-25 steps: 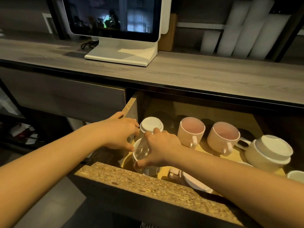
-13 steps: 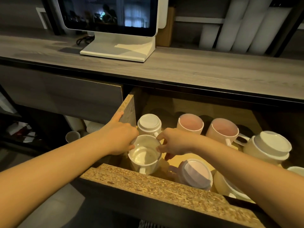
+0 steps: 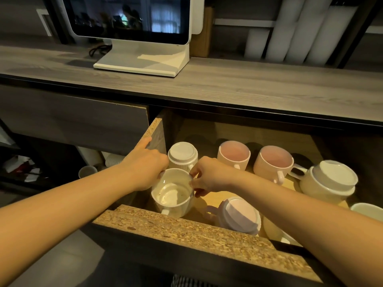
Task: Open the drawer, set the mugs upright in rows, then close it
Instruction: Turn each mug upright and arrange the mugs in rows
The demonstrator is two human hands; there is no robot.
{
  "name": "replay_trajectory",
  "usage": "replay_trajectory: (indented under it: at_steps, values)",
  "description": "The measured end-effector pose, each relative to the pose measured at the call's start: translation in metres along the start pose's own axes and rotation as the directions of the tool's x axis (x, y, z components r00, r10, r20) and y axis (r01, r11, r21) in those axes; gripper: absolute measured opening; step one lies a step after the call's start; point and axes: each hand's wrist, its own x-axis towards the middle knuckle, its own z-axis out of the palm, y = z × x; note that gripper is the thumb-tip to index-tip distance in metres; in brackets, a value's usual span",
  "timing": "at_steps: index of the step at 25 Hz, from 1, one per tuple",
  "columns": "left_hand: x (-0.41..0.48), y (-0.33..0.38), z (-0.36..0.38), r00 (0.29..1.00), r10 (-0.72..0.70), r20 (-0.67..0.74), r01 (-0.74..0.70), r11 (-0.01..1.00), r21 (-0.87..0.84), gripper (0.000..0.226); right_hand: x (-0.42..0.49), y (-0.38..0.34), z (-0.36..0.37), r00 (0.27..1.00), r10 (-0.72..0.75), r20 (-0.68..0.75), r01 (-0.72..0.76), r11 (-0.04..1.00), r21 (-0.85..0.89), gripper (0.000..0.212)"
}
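The drawer [image 3: 186, 226] is pulled open under the counter. A white mug [image 3: 173, 194] stands upright in its front left corner, handle toward me. My left hand [image 3: 145, 166] grips its left rim and my right hand [image 3: 207, 177] pinches its right rim. Behind it a white mug [image 3: 182, 155] sits upside down. Two pink mugs [image 3: 234, 155] [image 3: 273, 162] stand upright in the back row. At the right a large white mug [image 3: 329, 181] is upside down. A lilac mug [image 3: 240, 216] lies tipped over near the front.
A white monitor [image 3: 143, 38] stands on the grey wooden counter [image 3: 248, 88]. White rolls [image 3: 300, 30] lean at the back right. Another white cup rim [image 3: 366, 212] shows at the drawer's right edge. A closed drawer front [image 3: 72, 119] is to the left, with cups on the floor below.
The white mug was upside down under my hands a second ago; it now stands upright in the front left corner, with both hands still on its rim.
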Motion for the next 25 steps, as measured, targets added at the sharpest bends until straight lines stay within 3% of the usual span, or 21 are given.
replay_trajectory:
  at_steps: [5,8,10,19,25]
  values:
    - [0.003,0.005,-0.013,0.997,0.044,0.067,-0.045,0.999,0.001,0.019,-0.023,-0.004,-0.034,0.997,-0.059,-0.041,0.042,0.943,-0.33,0.035]
    - [0.011,0.02,-0.028,0.996,0.085,0.035,-0.082,0.994,-0.074,0.025,-0.049,0.013,-0.045,0.998,0.034,0.048,-0.006,0.869,-0.494,0.035]
    - [0.021,0.038,-0.035,0.994,0.113,0.014,-0.11,0.986,-0.124,0.031,-0.062,0.03,-0.048,0.985,0.133,0.112,-0.07,0.892,-0.448,0.04]
    - [0.077,0.094,-0.046,0.968,0.219,0.124,-0.191,0.96,-0.204,0.036,-0.067,0.058,-0.037,0.957,0.082,0.279,-0.015,0.972,-0.234,0.071]
    - [0.079,0.081,-0.031,0.89,0.27,0.366,-0.118,0.914,-0.387,0.04,-0.066,0.054,-0.023,0.955,0.071,0.287,0.006,0.966,-0.258,0.078]
